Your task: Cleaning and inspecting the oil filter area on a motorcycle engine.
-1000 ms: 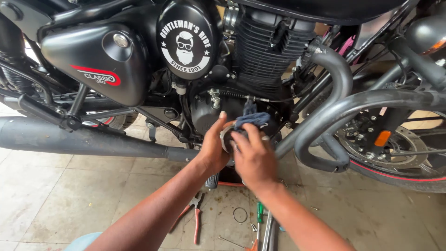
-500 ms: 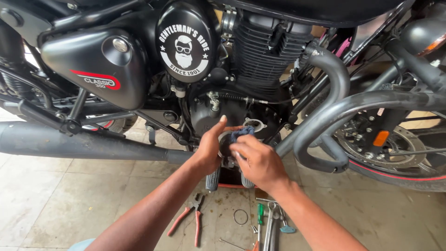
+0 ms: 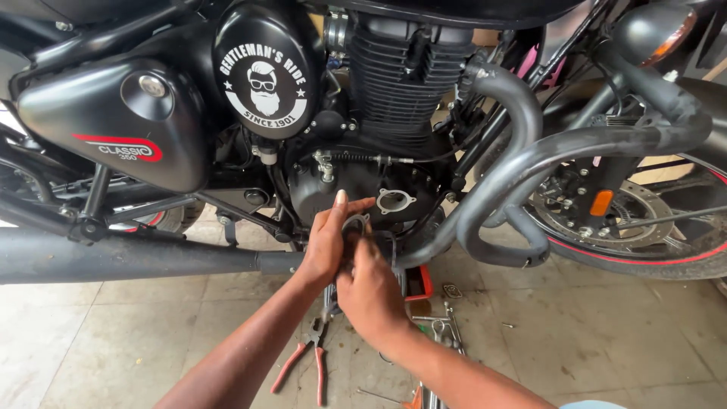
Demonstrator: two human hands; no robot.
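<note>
A black motorcycle fills the upper view, its engine case [image 3: 356, 185] showing a round bare-metal opening [image 3: 395, 201] with bolt holes. My left hand [image 3: 329, 242] and my right hand [image 3: 371, 291] are together just below and left of that opening. Between their fingers they hold a small ring-shaped metal part [image 3: 354, 225]. The right hand covers most of the part's lower side.
A black exhaust pipe [image 3: 136, 254] runs along the left, and curved crash bars [image 3: 522, 178] stand to the right before the front wheel [image 3: 636, 227]. On the tiled floor lie red-handled pliers [image 3: 307, 360], a red tray [image 3: 418, 282] and several small tools [image 3: 439, 329].
The hands have come down and away from the engine case. The round opening, covered by them a second ago, now shows, and the ring-shaped part is out in my fingers.
</note>
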